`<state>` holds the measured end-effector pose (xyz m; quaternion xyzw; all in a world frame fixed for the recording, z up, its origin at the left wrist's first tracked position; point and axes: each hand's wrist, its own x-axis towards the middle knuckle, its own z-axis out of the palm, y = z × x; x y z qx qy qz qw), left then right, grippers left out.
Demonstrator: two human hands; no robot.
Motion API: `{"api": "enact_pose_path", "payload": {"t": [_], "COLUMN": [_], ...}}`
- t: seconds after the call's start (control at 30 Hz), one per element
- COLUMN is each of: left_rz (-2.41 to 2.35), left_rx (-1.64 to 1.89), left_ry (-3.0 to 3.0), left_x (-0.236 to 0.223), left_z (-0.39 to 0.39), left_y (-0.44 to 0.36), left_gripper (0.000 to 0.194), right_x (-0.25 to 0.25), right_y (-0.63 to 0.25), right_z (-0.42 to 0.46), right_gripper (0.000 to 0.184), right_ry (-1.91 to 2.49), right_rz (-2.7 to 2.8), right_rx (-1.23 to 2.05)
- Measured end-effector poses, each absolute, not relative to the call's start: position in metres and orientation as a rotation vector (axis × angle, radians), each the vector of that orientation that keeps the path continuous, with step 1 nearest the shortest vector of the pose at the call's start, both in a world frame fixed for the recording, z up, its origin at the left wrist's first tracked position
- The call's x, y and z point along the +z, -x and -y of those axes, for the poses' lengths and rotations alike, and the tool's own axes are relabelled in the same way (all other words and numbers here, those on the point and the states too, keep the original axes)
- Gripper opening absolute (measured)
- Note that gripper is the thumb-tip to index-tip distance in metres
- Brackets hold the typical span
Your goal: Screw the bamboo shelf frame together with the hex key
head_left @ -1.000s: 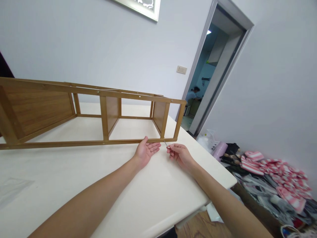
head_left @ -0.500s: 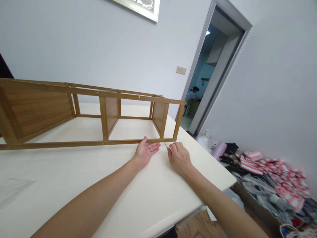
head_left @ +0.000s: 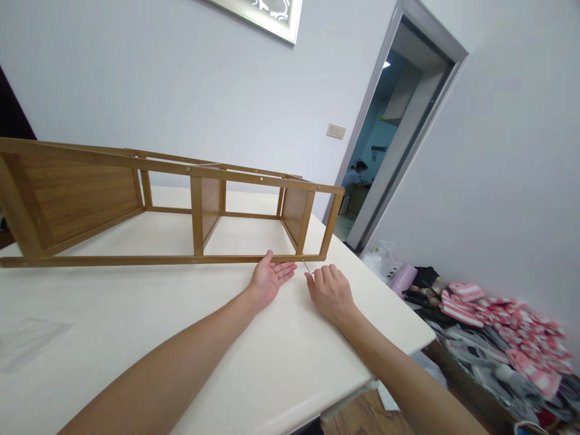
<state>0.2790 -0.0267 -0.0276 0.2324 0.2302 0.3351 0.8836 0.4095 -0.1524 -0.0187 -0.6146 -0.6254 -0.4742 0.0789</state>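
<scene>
A brown wooden shelf frame (head_left: 196,220) lies on its side on the white table (head_left: 190,338), with panels set between its rails. Beside its lower front rail, my left hand (head_left: 267,279) is palm up with the fingers stretched out. Its thumb rests against the rail. My right hand (head_left: 331,291) is closed around one end of a thin metal hex key (head_left: 307,266), just in front of the frame's right corner. The key's far tip meets the lower rail by a screw hole under the end panel's upright. Part of the key is hidden by my fingers.
Clear plastic film (head_left: 34,341) lies on the table at left. Striped pink and grey cloths (head_left: 507,326) are heaped right of the table, near a purple roll (head_left: 402,279). Beyond the doorway (head_left: 380,127) a person sits in another room.
The whole view has shifted slightly, so the frame appears a little further right. My right hand is slightly lower relative to the rail, and more of the hex key shows. My left hand keeps its place.
</scene>
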Motion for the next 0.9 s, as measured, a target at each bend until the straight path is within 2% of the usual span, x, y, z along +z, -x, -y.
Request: {"api": "enact_pose_path", "payload": {"t": [0.1,0.17,0.23,0.3,0.4,0.47,0.53,0.67,0.8,0.9], "left_rz": [-0.482,-0.473,-0.468,-0.468,-0.461,-0.451,-0.44,-0.429,-0.423,-0.431], "left_rx": [0.688,0.688,0.687,0.686,0.68,0.672,0.666,0.659,0.667,0.674], "left_ry": [-0.473,-0.472,-0.471,-0.47,-0.471,-0.471,-0.471,-0.467,-0.468,-0.468], "left_x": [-0.028,-0.028,-0.029,-0.03,-0.03,-0.03,-0.031,-0.034,-0.036,-0.035], "left_z": [0.026,0.026,0.025,0.025,0.025,0.024,0.023,0.02,0.02,0.022], "left_y": [-0.279,-0.279,-0.279,-0.279,-0.278,-0.277,-0.277,-0.278,-0.279,-0.278], "left_gripper": [0.046,0.047,0.048,0.049,0.049,0.047,0.044,0.042,0.039,0.038], "right_x": [-0.022,-0.024,-0.025,-0.024,-0.017,-0.011,-0.008,-0.012,-0.022,-0.025], "right_y": [-0.412,-0.411,-0.408,-0.403,-0.396,-0.394,-0.393,-0.393,-0.39,-0.388], "right_z": [0.151,0.149,0.146,0.142,0.136,0.133,0.132,0.134,0.136,0.138], "right_gripper": [0.035,0.037,0.039,0.041,0.035,0.026,0.018,0.018,0.032,0.034], "right_ry": [1.835,1.872,1.938,1.952,1.694,1.415,1.212,1.208,1.544,1.705], "right_rz": [1.867,1.804,1.654,1.402,0.925,0.665,0.536,0.595,0.848,1.065], "right_rx": [-1.335,-1.144,-0.769,-0.226,0.583,0.934,1.109,1.064,0.565,0.185]}}
